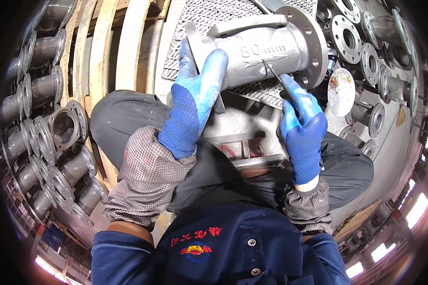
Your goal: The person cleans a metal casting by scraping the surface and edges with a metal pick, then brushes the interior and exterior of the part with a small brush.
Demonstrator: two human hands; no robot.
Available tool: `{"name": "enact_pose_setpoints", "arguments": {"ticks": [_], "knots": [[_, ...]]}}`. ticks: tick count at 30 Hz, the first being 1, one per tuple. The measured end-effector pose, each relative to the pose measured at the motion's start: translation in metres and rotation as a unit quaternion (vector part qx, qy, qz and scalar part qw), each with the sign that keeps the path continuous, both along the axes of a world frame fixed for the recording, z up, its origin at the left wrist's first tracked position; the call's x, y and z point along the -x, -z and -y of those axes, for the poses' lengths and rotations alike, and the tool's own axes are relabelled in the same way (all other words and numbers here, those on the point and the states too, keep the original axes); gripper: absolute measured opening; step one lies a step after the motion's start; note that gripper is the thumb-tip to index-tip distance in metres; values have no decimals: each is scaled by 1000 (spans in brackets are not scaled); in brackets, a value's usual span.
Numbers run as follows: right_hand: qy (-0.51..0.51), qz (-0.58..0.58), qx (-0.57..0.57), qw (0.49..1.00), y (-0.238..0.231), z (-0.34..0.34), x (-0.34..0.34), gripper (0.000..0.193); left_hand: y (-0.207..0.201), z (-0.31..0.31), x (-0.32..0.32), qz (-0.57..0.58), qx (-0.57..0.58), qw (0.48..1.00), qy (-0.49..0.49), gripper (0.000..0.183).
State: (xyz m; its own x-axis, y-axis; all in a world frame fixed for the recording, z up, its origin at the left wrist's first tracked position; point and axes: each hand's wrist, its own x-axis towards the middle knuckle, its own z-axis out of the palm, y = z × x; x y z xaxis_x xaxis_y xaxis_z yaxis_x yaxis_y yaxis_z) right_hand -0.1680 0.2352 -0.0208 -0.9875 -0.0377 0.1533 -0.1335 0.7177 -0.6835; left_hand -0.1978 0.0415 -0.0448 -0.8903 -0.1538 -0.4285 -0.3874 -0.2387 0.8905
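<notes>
A grey flanged pipe casting [285, 64] lies on its side in front of me, with raised lettering on its body and a raised rib along its top. My left hand [190, 104], in a blue glove, grips its left end, with the fingers at the left flange and the thumb against the body. Between the fingertips of my gloved right hand [305, 118] is a thin pointed metal tool [272, 70]. Its tip meets the casting's body just below the lettering. The rear of the tool is hidden in the glove.
Under the casting lies a metal mesh grating [266, 93], and a metal frame [257, 161] stands between my legs. Wooden pallet slats [103, 47] run along the left. Stacked flanged castings [43, 90] fill the far left. More flanges [338, 42] and a pale round disc [341, 102] are at right.
</notes>
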Motion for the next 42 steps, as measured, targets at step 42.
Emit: {"name": "enact_pose_setpoints", "arguments": {"ticks": [42], "knots": [[-8, -28, -72, 997, -4, 10, 11, 39, -11, -1, -4, 13, -2, 1000, 4, 85]]}}
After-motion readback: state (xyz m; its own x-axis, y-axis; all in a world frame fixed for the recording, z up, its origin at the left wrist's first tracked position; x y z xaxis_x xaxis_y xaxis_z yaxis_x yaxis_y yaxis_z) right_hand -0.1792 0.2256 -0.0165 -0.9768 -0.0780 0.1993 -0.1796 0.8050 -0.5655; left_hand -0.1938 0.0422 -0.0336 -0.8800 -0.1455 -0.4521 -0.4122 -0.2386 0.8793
